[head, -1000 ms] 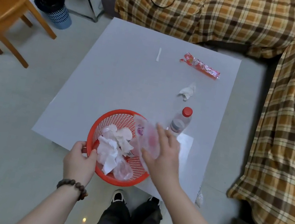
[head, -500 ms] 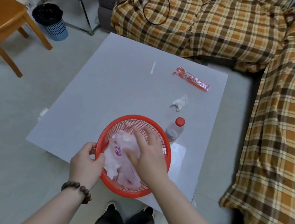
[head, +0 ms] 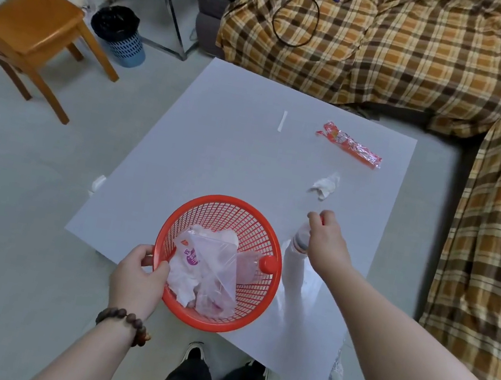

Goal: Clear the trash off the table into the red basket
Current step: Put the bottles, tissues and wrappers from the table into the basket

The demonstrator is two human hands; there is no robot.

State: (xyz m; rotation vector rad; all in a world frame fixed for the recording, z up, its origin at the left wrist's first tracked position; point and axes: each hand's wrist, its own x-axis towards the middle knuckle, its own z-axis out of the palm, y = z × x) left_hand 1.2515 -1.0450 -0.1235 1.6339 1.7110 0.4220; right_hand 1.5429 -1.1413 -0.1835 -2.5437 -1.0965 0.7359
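Note:
The red basket (head: pixel 254 311) sits at the near edge of the white table (head: pixel 214 156). In it lie white tissues and a clear plastic bag (head: pixel 214 270) with purple print. My left hand (head: pixel 136 280) grips the basket's left rim. My right hand (head: pixel 326 243) is curled over the top of a small plastic bottle (head: pixel 300 242) standing just right of the basket, and a bit of its red cap shows between my fingers. Farther out on the table lie a crumpled tissue (head: pixel 325 186), a red snack wrapper (head: pixel 350 147) and a thin white strip (head: pixel 282 121).
A plaid-covered sofa (head: pixel 433 54) wraps the far and right sides of the table. On the floor to the left stand an orange chair (head: pixel 34 21) and a blue bin (head: pixel 119 36) with a black liner. A scrap of clear plastic (head: pixel 336 369) hangs at the table's near right edge.
My right hand let the plastic bag go into the basket, lifted out and moved right onto the bottle. My left hand kept hold of the rim.

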